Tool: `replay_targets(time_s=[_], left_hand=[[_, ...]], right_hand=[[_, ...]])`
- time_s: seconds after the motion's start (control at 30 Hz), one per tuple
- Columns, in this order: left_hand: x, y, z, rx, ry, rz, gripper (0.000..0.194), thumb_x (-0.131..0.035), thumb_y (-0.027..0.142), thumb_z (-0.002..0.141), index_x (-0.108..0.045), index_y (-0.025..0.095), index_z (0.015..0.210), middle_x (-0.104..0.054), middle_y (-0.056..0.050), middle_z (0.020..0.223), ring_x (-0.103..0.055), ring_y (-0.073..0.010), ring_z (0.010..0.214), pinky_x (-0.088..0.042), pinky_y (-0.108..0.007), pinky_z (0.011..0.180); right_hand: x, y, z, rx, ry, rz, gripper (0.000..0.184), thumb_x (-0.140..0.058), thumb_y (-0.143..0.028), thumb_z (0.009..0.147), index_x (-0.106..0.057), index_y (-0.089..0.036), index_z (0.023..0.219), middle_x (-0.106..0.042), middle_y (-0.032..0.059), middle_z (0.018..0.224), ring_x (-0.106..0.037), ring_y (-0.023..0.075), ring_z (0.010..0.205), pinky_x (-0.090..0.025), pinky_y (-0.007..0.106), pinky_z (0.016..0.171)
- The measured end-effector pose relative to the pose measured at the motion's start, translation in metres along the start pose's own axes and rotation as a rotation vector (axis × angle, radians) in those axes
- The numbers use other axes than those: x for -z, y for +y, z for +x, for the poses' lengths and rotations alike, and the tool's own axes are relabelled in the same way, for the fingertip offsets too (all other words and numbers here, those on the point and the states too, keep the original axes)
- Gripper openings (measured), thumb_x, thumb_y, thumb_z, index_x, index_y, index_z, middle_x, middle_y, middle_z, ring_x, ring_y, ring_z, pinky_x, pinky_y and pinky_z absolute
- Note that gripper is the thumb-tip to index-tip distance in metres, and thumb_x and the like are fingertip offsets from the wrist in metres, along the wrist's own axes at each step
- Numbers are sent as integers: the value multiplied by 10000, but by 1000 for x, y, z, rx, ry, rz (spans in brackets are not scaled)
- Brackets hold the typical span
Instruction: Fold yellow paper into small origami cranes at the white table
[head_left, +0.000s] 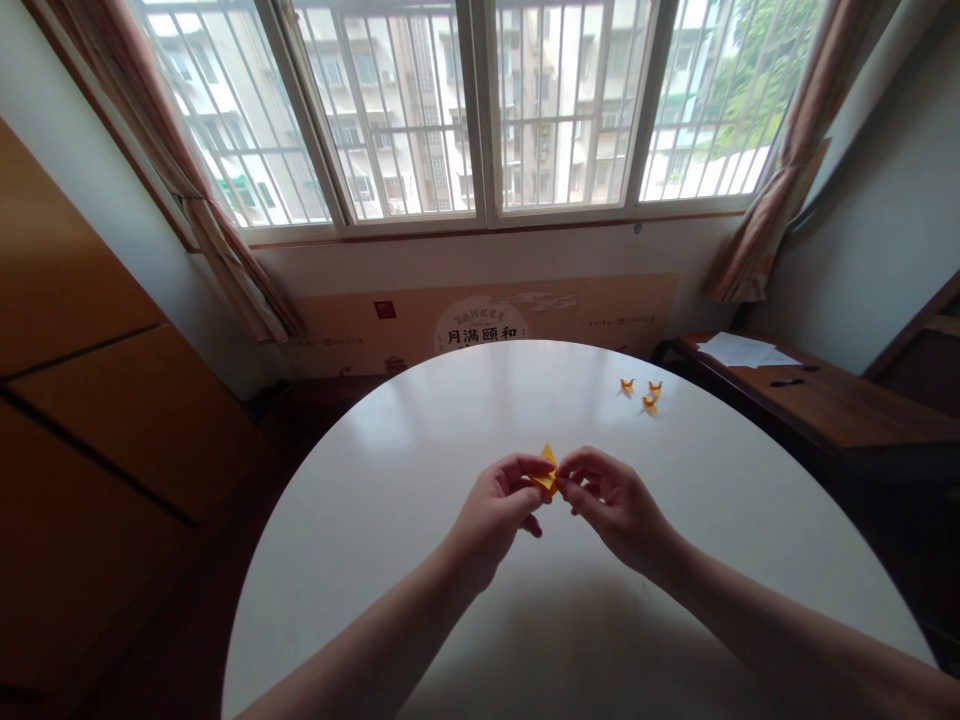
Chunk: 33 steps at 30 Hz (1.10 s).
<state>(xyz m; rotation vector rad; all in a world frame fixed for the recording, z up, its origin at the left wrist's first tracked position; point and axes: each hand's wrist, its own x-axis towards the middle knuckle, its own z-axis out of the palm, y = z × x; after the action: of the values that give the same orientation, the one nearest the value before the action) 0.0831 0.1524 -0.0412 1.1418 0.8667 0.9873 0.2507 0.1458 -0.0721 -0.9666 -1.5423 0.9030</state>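
Clock directions run from the piece held between the hands; twelve lies toward the window.

- Tall orange-brown wooden cabinet (82, 400), at nine o'clock, well apart from the hands. Front made of flat panels; any contents hidden.
- Large white worktop (337, 540) with a smooth, rounded edge, spreading under both forearms.
- Left hand (491, 510), at eight o'clock. Grasping the left side of the yellow piece between thumb and forefinger, with the other fingers curled loosely beneath.
- Small yellow folded-paper piece (550, 481), one item, held above the worktop between the two hands. Its long axis runs roughly from six to twelve, with a sharp point at twelve. It lies up and to the right of the left palm, up and to the left of the right palm. Fingers of both hands touch it, so neither is clearly nearer. Finer folds too small to read.
- Right hand (619, 508), at four o'clock. Thumb and forefinger pinched together at the right edge of the piece, remaining fingers bent.
- Three small orange folded-paper birds (649, 404), at two o'clock, grouped near the far right rim of the worktop.
- Brown wooden side table (862, 405), also toward two o'clock, beyond the rim, bearing white paper sheets (742, 350) and a small dark object (786, 382).
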Motion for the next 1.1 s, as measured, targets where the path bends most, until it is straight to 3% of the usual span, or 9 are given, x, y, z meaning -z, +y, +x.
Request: replay_targets(time_s=[0.3, 0.5, 0.7, 1.1], left_hand=[[3, -6, 7, -85, 54, 128, 258, -688, 264, 704, -743, 112, 904, -710, -74, 767, -566, -125, 611, -459, -209, 472], [2, -4, 5, -139, 52, 66, 174, -710, 238, 702, -736, 137, 841, -715, -50, 735, -570, -109, 573, -431, -186, 451], [2, -2, 4, -189, 44, 59, 137, -694, 178, 703, -662, 147, 832, -698, -19, 725, -572, -101, 564, -436, -176, 437], [6, -2, 3, -260, 40, 238, 145, -676, 168, 729, -644, 141, 868, -678, -31, 759, -637, -141, 658, -465, -195, 488]], right_hand=[[-2, -2, -1, 47, -39, 78, 120, -640, -320, 886, -657, -201, 881, -667, 43, 839, -599, 162, 719, -518, 297, 660], [-2, -2, 0, -43, 24, 308, 202, -647, -413, 881, -671, -214, 909, -643, 35, 805, -602, 173, 709, -545, 292, 587], [-4, -4, -1, -113, 23, 423, 212, -737, -400, 820, -689, -219, 919, -645, 31, 804, -597, 161, 692, -542, 259, 523], [-4, -1, 3, -280, -24, 523, 236, -821, -369, 742, -771, -198, 897, -687, 47, 746, -562, 140, 668, -516, 223, 512]])
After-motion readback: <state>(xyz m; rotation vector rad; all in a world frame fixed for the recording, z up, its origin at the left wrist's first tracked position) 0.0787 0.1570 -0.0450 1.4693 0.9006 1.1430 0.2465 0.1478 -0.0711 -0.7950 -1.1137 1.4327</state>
